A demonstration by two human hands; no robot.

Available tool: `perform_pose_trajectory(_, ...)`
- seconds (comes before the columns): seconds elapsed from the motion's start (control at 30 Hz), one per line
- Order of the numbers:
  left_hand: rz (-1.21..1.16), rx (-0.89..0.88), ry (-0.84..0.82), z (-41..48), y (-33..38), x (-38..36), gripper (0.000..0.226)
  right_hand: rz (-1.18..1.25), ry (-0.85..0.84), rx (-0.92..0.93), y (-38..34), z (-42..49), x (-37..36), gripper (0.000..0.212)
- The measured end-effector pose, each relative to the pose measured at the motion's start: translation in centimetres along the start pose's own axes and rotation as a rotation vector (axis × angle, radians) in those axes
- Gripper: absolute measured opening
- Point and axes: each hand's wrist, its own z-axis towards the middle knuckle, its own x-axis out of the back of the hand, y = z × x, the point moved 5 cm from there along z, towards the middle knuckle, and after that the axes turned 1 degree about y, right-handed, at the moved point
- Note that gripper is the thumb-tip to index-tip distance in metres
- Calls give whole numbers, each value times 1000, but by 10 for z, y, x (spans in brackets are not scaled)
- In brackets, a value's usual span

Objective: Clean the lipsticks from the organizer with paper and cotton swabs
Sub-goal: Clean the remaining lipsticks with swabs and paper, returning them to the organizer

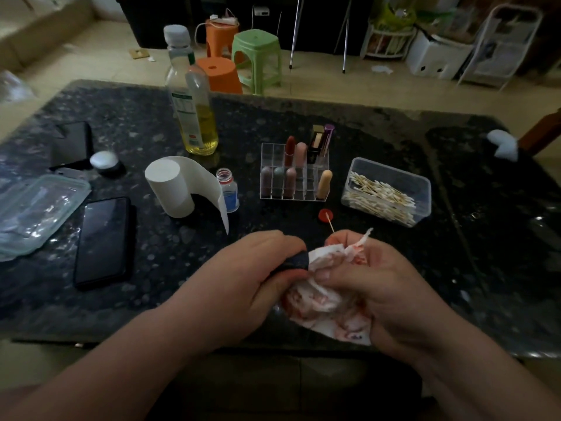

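Note:
My left hand (249,275) grips a dark lipstick tube (296,259), whose tip is buried in a crumpled, red-stained paper (328,299). My right hand (376,284) holds that paper wrapped around the tube's end, and a cotton swab (330,223) sticks up from its fingers. Behind the hands stands the clear organizer (294,173) with several lipsticks upright in its cells. A clear box of cotton swabs (387,191) sits to its right. The paper roll (173,186) lies to its left, with a strip hanging loose.
On the dark stone table: a tall oil bottle (194,110), a small open bottle (228,189) with a red cap (324,214) lying apart, two phones (103,241) (74,144), a clear lidded container (36,211), a small round jar (106,162). Stools stand beyond the far edge.

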Motion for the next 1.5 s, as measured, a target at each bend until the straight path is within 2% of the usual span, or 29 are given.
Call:
perform_pose_trajectory(0.07, 37, -27, 47, 2, 2, 0, 24, -85, -3, 50, -4, 1, 3, 30)
perform_pose_trajectory(0.13, -74, 95, 63, 3, -2, 0, 24, -340, 62, 173, -9, 2, 9, 25)
perform_pose_trajectory(0.2, -350, 334, -7, 3, -11, -3, 30, -577, 122, 333, -15, 0, 12, 22)
perform_pose_trajectory(0.27, -781, 544, -146, 1, -15, -11, 29, -660, 94, 497, -17, -4, 10, 21)
perform_pose_trajectory(0.33, -1123, 703, -192, -1, -11, -14, 46, -768, 62, 680, -17, -7, 9, 25)
perform_pose_trajectory(0.4, -1193, 832, -242, -2, -6, -16, 63, -926, 42, 816, -15, -8, 7, 31)
perform_pose_trajectory(0.47, -1172, 882, -336, -3, 3, -19, 69, -1060, 3, 898, -12, -8, 4, 32)
perform_pose_trajectory(0.57, -1248, 884, -345, -1, 10, -20, 74, -1143, -58, 939, -12, -8, -2, 19)
perform_pose_trajectory(0.63, -1330, 886, -263, 2, 9, -19, 58, -1176, -54, 897, -13, -5, -4, 23)
perform_pose_trajectory(0.7, -1371, 852, -174, 4, 7, -18, 40, -1116, -40, 793, -11, -3, -5, 39)
perform_pose_trajectory(0.73, -1367, 823, -131, 5, 6, -17, 35, -1044, -35, 721, -9, -2, -5, 43)
perform_pose_trajectory(0.83, -1267, 680, -19, 6, 3, -14, 25, -722, -58, 450, -9, 1, -8, 36)
perform_pose_trajectory(0.87, -1151, 602, 2, 5, 1, -11, 23, -595, -73, 349, -9, 3, -8, 32)
perform_pose_trajectory(0.93, -732, 412, 22, 3, -1, -1, 19, -247, -120, 126, -5, 6, -5, 23)
perform_pose_trajectory(1.0, -386, 264, 34, 0, 0, 8, 18, 103, -175, -64, 0, 7, -5, 24)
perform_pose_trajectory(1.07, -263, 181, 46, -1, 3, 11, 21, 154, -184, -94, 0, 7, -5, 26)
perform_pose_trajectory(1.13, -280, 192, 69, 1, 2, 9, 21, 51, -146, -43, -2, 9, 0, 25)
perform_pose_trajectory(1.17, -368, 257, 73, 2, -1, 7, 22, -75, -111, 19, -4, 9, 4, 23)
perform_pose_trajectory(1.23, -721, 489, 61, 4, -8, 0, 29, -391, -63, 189, -10, 4, 8, 22)
perform_pose_trajectory(1.3, -1039, 714, -28, 4, -8, -7, 48, -608, -58, 376, -14, -3, 5, 30)
perform_pose_trajectory(1.4, -1108, 895, -282, -2, -1, -17, 68, -988, -104, 697, -13, -11, -2, 36)
perform_pose_trajectory(1.5, -1228, 906, -279, -1, 6, -18, 58, -1182, -148, 832, -12, -8, -5, 27)
